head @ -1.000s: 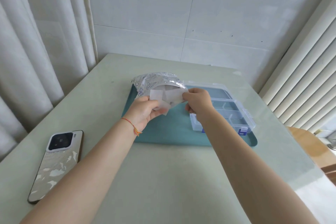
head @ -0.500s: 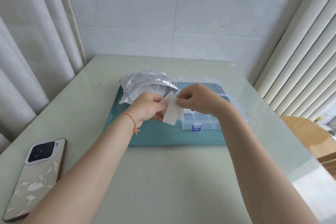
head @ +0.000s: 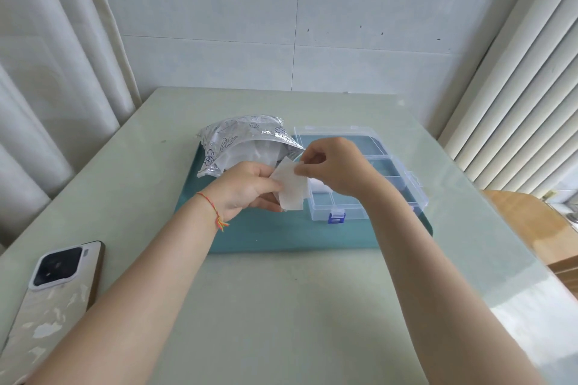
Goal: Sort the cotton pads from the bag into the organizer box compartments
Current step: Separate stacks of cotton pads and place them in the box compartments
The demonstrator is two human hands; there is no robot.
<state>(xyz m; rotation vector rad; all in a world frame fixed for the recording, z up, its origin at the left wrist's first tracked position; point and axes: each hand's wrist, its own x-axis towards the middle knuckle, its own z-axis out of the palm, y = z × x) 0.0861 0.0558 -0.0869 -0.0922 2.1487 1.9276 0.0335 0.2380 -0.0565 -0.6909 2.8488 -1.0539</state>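
Both hands (head: 247, 187) (head: 334, 166) pinch cotton pad (head: 291, 187) edges beside bag (head: 244, 141).

Cotton pad (head: 291, 186): soft, matt white. Bag (head: 240, 141): crinkled glossy silver foil. Organizer box (head: 387, 172): clear smooth plastic. Worktop (head: 281, 306): glossy pale green. Mat (head: 281, 234): matt teal.

No readable text — the bag (head: 237, 137) shows only drawings.

You have one head view, wide-angle, looking forward and down your forearms onto the table (head: 281, 306); your hands sit close at centre, the wall (head: 297, 9) faces you, and no second view overlaps it
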